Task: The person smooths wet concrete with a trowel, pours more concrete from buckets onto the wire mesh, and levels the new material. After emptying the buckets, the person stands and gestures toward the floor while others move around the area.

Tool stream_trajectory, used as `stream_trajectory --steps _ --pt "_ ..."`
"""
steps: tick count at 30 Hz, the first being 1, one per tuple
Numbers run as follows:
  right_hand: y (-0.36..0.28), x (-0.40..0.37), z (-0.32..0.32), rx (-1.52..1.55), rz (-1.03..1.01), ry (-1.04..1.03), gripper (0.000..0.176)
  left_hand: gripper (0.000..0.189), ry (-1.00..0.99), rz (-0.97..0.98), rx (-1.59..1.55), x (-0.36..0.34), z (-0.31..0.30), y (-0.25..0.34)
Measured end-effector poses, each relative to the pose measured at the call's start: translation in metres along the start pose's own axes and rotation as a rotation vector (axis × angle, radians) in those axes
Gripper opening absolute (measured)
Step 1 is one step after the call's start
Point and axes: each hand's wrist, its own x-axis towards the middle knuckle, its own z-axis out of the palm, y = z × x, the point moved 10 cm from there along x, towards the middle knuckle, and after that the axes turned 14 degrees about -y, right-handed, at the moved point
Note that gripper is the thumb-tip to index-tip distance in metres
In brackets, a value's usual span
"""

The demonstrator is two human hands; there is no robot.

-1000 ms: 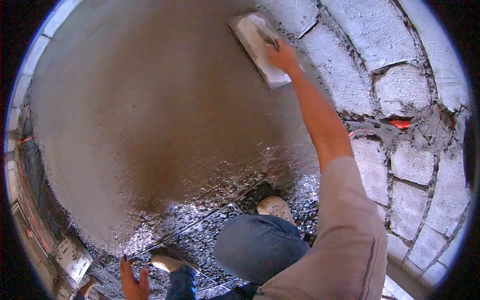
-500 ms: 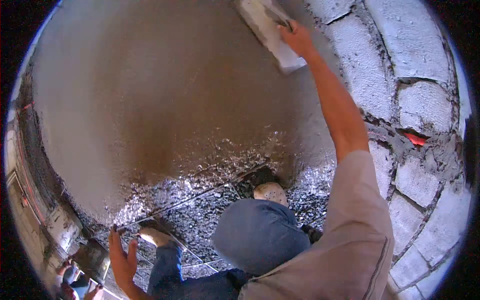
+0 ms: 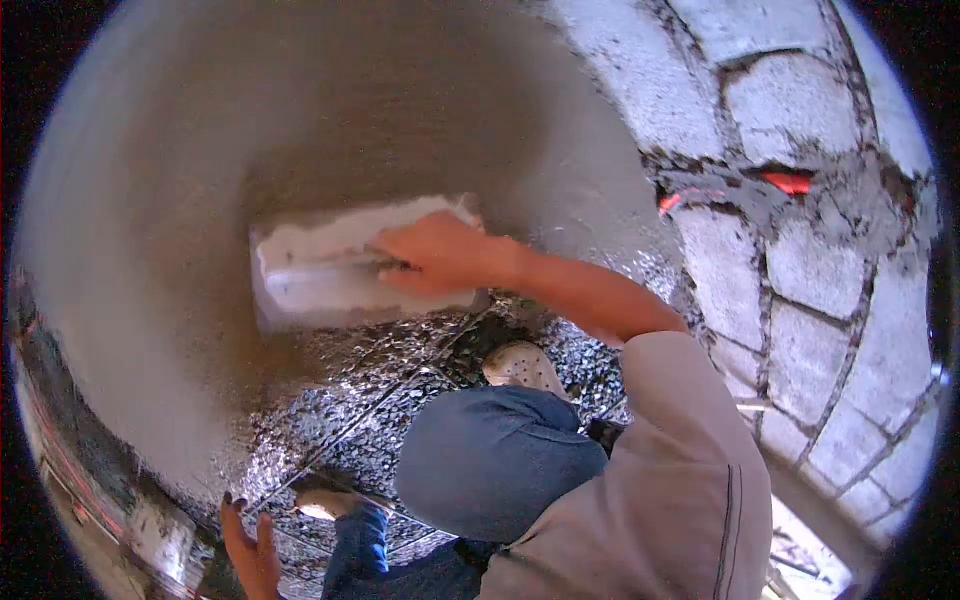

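Observation:
My right hand (image 3: 435, 255) grips the handle of a pale rectangular plastering float (image 3: 330, 268), pressed flat against the wet brown-grey plaster (image 3: 330, 120) low on the wall. The float lies level, just above the plaster's ragged lower edge. My left hand (image 3: 252, 550) hangs at the bottom left with fingers spread, holding nothing. My bent knees in blue jeans (image 3: 490, 460) and a pale shoe (image 3: 520, 365) show below the float.
Bare grey block wall (image 3: 800, 280) with rough mortar joints and an orange patch (image 3: 790, 182) stands to the right. Wet gravel crossed by thin steel bars (image 3: 380, 420) covers the ground under the plaster.
My right hand has swept the float from high at the upper right down and left to the plaster's lower part, turning it level. The view has shifted with it.

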Motion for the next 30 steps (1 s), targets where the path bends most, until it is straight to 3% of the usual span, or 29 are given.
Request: stream_trajectory --steps 4,7,9,11,12,15,18,20,21,23,25,27,29,30 --pt "0.101 -0.077 -0.073 -0.098 0.248 0.522 0.042 0.050 0.095 0.173 -0.105 0.009 -0.008 0.005" --pt "0.209 -0.142 -0.095 0.075 0.439 0.770 0.039 0.052 0.147 0.194 -0.153 0.025 -0.022 0.012" --pt "0.249 -0.174 -0.102 -0.048 0.659 0.740 0.038 0.054 0.097 0.171 -0.045 0.040 -0.029 0.025" --pt "0.245 -0.192 -0.109 0.013 0.490 0.857 0.035 0.053 0.052 0.131 -0.084 0.047 -0.032 0.032" --pt "0.245 -0.202 -0.106 0.023 0.548 0.876 0.034 0.053 0.058 0.120 0.082 0.057 -0.031 0.013" --pt "0.270 -0.197 -0.086 0.141 0.592 0.793 0.037 0.054 0.052 0.098 -0.020 0.064 -0.037 0.027" --pt "0.249 -0.169 -0.079 0.058 0.431 0.770 0.038 0.053 0.059 0.081 0.038 0.068 -0.037 0.027" --pt "0.198 -0.149 -0.076 0.000 0.550 0.686 0.043 0.053 0.035 0.106 -0.033 0.071 -0.036 0.020" --pt "0.199 -0.132 -0.060 -0.082 0.491 0.753 0.043 0.052 0.014 0.130 -0.100 0.072 -0.035 0.017" --pt "0.147 -0.097 -0.044 0.038 0.494 0.561 0.041 0.052 0.021 0.139 -0.088 0.070 -0.038 0.025" --pt "0.108 -0.056 -0.008 0.028 0.374 0.520 0.039 0.051 0.030 0.142 -0.069 0.070 -0.040 0.025" --pt "0.056 -0.018 0.025 0.204 0.281 0.242 0.039 0.052 0.022 0.156 -0.052 0.071 -0.039 0.020" --pt "-0.003 -0.010 0.030 0.172 0.028 0.389 0.038 0.053 0.047 0.139 -0.097 0.070 -0.038 0.020" --pt "-0.009 -0.010 0.031 0.175 0.039 0.396 0.038 0.053 0.075 0.119 -0.149 0.070 -0.041 0.018"
